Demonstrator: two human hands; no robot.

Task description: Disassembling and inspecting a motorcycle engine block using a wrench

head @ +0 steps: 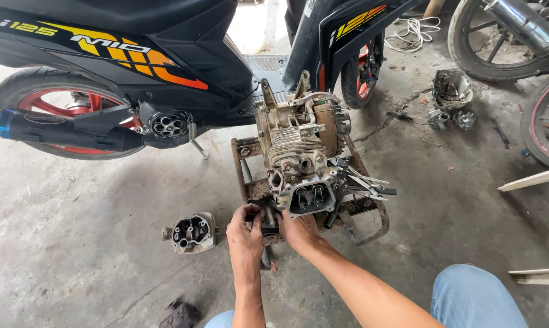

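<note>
- Counting first, we find one small engine (301, 155) on one rusty metal frame (371, 228), one loose cylinder head (193, 232) on the concrete floor (74, 243) to the left, and one black scooter (134, 54) behind.
- We see two bare hands: left hand (245, 234) and right hand (297, 229), both at the engine's near lower edge.
- Both hands' fingers are curled onto a dark part (268, 217) under the engine; we cannot tell how firmly they pinch it.
- The engine is grimy, tan-grey, finned, with an open rectangular port facing us showing two rods.
- A cluster of wrenches (365, 185) lies just right of the engine, too tangled for us to count.
- Three wheels show: two red-rimmed on the scooter, one at top right.
</note>
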